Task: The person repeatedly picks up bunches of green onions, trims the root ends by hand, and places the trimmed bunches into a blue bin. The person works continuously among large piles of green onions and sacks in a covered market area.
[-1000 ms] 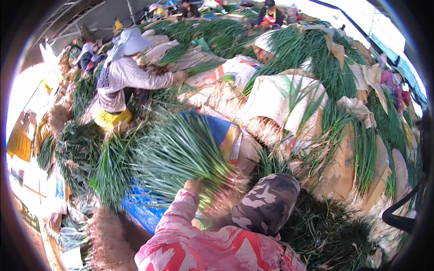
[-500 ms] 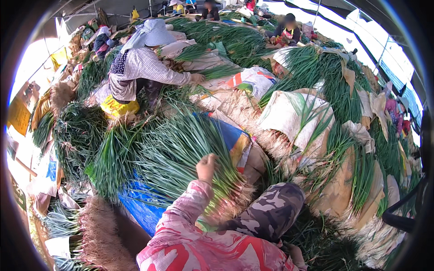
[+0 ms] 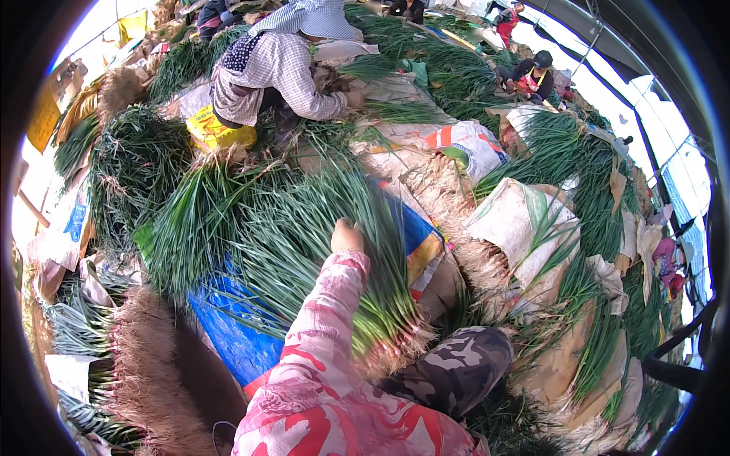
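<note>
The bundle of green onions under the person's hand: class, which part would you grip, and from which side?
Probably grip the green onion bundle near its root end, where the stalks lie packed together; the leaf tips fan out loosely. Come from above, as the hand does, since it lies flat on the blue tarp.

Glossy blue plastic tarp [image 3: 228, 334]; matt woven sacks [image 3: 509, 220]; cloth sleeve [image 3: 327, 319].

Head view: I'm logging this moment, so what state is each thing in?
Left hand: reaching forward, resting on the chives, fingers hidden.
Chives: fanned flat in a bundle, roots toward the person.
Blue tarp: spread under the chives, partly covered.
White sack: lying open, greens spilling out.
Co-worker: crouched, bent over more greens.
Right hand: not in view.
</note>
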{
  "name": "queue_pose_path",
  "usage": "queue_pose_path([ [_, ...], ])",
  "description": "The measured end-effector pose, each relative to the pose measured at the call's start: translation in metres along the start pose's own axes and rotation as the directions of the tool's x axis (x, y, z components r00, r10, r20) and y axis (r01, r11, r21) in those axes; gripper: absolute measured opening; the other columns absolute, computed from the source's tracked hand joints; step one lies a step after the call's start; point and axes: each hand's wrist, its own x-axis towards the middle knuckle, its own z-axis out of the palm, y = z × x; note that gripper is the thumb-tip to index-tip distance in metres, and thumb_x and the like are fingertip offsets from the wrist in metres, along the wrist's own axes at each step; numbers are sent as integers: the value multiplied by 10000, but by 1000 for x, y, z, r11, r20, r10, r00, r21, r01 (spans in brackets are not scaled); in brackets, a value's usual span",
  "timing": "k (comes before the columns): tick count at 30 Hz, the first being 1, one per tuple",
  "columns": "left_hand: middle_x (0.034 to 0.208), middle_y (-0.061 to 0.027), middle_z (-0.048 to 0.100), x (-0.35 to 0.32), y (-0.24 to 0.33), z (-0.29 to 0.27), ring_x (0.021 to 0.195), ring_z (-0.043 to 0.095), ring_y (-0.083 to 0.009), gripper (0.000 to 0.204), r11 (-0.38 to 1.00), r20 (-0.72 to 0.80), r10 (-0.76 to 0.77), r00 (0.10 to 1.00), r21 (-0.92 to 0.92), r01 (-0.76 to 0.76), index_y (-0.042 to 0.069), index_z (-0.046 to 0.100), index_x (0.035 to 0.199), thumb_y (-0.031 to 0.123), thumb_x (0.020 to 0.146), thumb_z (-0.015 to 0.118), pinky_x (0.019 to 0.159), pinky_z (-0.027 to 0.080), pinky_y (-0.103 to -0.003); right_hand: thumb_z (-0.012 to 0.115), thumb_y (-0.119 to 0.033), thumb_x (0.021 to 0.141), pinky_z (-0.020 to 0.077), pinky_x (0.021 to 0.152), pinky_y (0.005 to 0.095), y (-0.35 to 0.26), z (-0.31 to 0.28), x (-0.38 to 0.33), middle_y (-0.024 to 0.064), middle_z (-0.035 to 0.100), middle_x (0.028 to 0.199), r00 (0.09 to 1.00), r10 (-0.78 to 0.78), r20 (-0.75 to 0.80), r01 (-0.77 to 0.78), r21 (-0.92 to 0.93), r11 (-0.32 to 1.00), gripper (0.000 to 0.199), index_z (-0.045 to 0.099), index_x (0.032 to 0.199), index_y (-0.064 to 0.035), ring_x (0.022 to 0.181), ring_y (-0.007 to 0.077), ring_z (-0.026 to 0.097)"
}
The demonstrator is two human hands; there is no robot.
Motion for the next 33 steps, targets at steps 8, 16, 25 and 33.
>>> queue_pose_path([
  [8, 1063, -111, 721, 23, 1, 3, 1011, 685, -308, 302, 988, 135, -35, 990, 151, 14, 215, 727, 1128, 371, 896, 613, 887, 535, -414, 601, -280, 941, 542, 796, 371, 2, 2, 3, 149, 719, 1043, 1000, 14, 27, -13, -15, 1000, 339, 668, 1226, -110, 941, 277, 706],
  [16, 1064, -103, 712, 76, -43, 25, 993, 681, -256, 298, 992, 307, 128, 943, -23, -127, 100, 715, 1086, 286, 866, 640, 860, 532, -380, 600, -291, 954, 520, 865, 354, 2, -8, 0, 175, 689, 1148, 988, -141, -61, 136, -78, 988, 372, 639, 1280, -118, 1030, 274, 686],
  [25, 1071, -74, 699, 106, -105, 18, 1014, 652, -222, 355, 967, 305, 242, 921, -151, -204, 117, 643, 1241, 285, 948, 536, 848, 503, -317, 530, -453, 959, 482, 948, 421, 14, -108, -6, 185, 664, 1200, 988, 26, -154, -55, -186, 981, 483, 617, 1311, -134, 1102, 383, 623],
  [33, 1024, -51, 692, -14, 20, -72, 873, 650, -179, 379, 899, 239, 173, 955, -435, -54, 71, 574, 1313, 290, 1027, 452, 692, 501, -272, 532, -388, 962, 520, 870, 422, 120, -183, 11, 168, 692, 1093, 798, -48, -601, -18, -104, 994, 412, 647, 1247, -113, 1009, 378, 649],
])
